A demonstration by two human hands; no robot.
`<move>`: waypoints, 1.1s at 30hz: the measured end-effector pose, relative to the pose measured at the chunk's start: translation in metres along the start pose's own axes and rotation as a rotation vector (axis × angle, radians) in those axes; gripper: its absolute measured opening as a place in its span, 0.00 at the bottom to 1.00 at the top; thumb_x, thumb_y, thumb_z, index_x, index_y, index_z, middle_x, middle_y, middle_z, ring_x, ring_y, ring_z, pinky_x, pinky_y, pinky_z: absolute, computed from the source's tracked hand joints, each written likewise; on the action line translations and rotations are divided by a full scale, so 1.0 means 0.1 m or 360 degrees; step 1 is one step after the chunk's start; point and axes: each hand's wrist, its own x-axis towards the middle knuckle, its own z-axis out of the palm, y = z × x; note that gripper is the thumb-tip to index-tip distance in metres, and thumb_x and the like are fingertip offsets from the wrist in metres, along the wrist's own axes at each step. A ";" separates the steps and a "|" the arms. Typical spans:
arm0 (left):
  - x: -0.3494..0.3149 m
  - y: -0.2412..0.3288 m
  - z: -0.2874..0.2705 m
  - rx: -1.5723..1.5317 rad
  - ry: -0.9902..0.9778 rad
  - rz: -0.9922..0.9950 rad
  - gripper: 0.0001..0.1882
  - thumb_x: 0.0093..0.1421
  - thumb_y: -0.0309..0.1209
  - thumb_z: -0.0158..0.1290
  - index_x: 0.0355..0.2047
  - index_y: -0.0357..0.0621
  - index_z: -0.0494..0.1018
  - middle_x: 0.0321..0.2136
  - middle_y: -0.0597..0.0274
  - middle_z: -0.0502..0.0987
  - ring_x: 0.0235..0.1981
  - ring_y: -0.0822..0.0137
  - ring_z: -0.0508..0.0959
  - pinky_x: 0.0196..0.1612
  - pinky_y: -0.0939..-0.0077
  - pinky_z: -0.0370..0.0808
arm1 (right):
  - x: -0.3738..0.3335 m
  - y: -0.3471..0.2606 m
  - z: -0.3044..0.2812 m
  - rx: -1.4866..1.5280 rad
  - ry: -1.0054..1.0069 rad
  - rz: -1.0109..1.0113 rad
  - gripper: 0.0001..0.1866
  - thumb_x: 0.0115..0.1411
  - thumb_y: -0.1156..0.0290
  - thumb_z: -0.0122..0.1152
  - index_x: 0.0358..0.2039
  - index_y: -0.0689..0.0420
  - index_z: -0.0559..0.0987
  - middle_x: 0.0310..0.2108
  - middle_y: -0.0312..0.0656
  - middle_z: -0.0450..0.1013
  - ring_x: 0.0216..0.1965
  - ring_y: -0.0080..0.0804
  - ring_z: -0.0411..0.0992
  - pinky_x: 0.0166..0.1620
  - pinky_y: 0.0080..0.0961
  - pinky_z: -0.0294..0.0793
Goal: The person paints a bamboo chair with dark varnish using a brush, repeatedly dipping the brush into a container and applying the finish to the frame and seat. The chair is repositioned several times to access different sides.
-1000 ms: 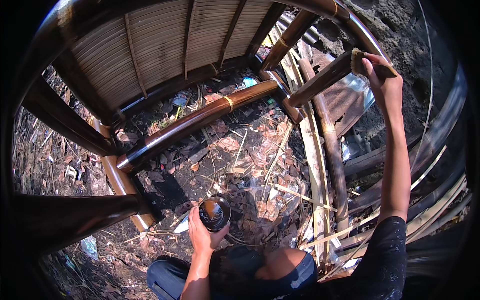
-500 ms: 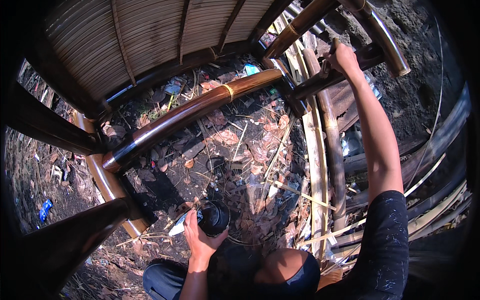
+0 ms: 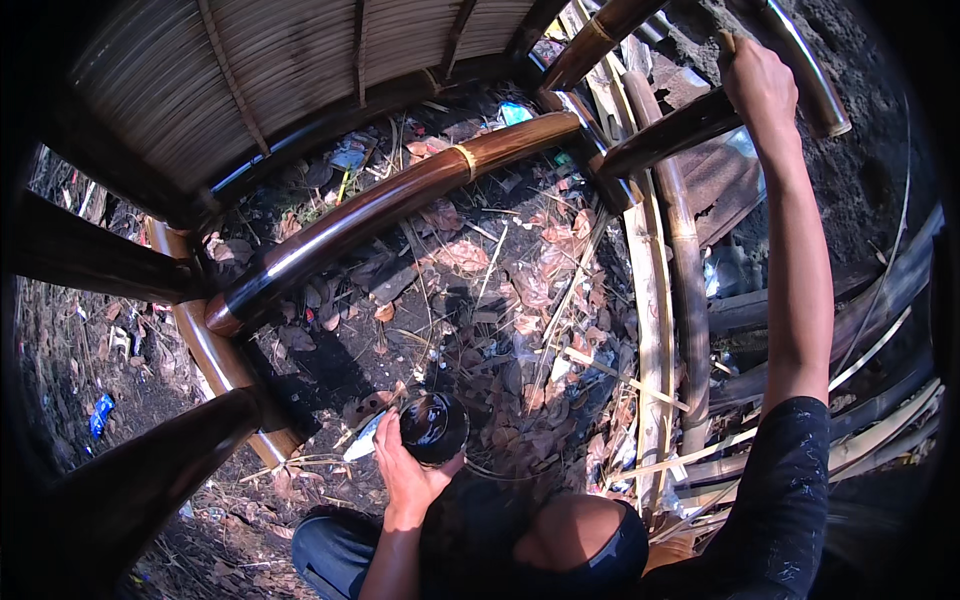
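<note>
My left hand [image 3: 408, 474] is wrapped round the side of a small round container [image 3: 438, 428] of dark, glossy liquid, held low over the ground. Up at the far right, my right hand [image 3: 762, 92] is closed on a brush, whose handle end [image 3: 727, 42] sticks out above the fist. The bristles are hidden behind the hand. That fist is at the upper end of a dark bamboo leg [image 3: 675, 135], part of a glossy brown bamboo frame. A thick bamboo crossbar [image 3: 390, 205] spans the frame's middle.
A slatted bamboo panel [image 3: 290, 80] fills the upper left. Long bamboo poles [image 3: 690, 290] and split strips lie at the right. Dry leaves [image 3: 530, 285] and litter, including a blue wrapper [image 3: 101, 415], cover the dark soil. A rough grey rock surface [image 3: 860, 170] rises at the far right.
My right hand has moved right and slightly up along the bamboo leg with the brush. My left hand still holds the container, and the view has shifted a little.
</note>
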 end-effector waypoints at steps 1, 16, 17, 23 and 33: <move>0.00 -0.02 -0.02 0.0047 -0.0012 0.0002 0.58 0.37 0.43 0.75 0.63 0.33 0.54 0.56 0.38 0.64 0.58 0.39 0.66 0.61 0.48 0.64 | -0.20 -0.21 0.41 0.0172 -0.0151 0.0014 0.13 0.64 0.62 0.54 0.37 0.58 0.79 0.33 0.56 0.79 0.37 0.57 0.78 0.40 0.50 0.79; 0.03 -0.04 -0.02 0.0020 0.0007 0.0042 0.58 0.35 0.43 0.76 0.61 0.32 0.55 0.55 0.36 0.64 0.56 0.38 0.67 0.60 0.47 0.65 | -1.02 -0.52 0.98 0.1011 -0.0073 0.0135 0.14 0.59 0.72 0.60 0.46 0.51 0.80 0.37 0.52 0.76 0.39 0.55 0.77 0.44 0.46 0.77; 0.05 -0.03 0.02 -0.0005 0.0002 0.0061 0.58 0.35 0.44 0.76 0.61 0.32 0.55 0.55 0.37 0.64 0.56 0.38 0.67 0.60 0.47 0.65 | -0.96 -0.26 1.00 0.0824 0.0076 -0.0045 0.16 0.57 0.75 0.58 0.47 0.50 0.80 0.42 0.49 0.76 0.43 0.51 0.77 0.45 0.43 0.77; -0.07 -0.11 0.02 0.0002 -0.0039 -0.0051 0.59 0.35 0.44 0.75 0.61 0.31 0.55 0.55 0.37 0.63 0.58 0.39 0.65 0.62 0.47 0.63 | -0.27 0.44 0.08 0.0275 0.0364 -0.0185 0.19 0.60 0.74 0.56 0.51 0.45 0.79 0.43 0.38 0.73 0.46 0.38 0.74 0.45 0.34 0.77; -0.02 -0.10 0.09 -0.0028 -0.0051 -0.0037 0.59 0.34 0.44 0.75 0.61 0.31 0.54 0.56 0.37 0.63 0.57 0.39 0.66 0.62 0.48 0.63 | 0.23 0.47 0.63 -0.0163 0.0392 -0.0477 0.08 0.58 0.71 0.56 0.39 0.50 0.76 0.39 0.41 0.70 0.43 0.40 0.73 0.43 0.35 0.77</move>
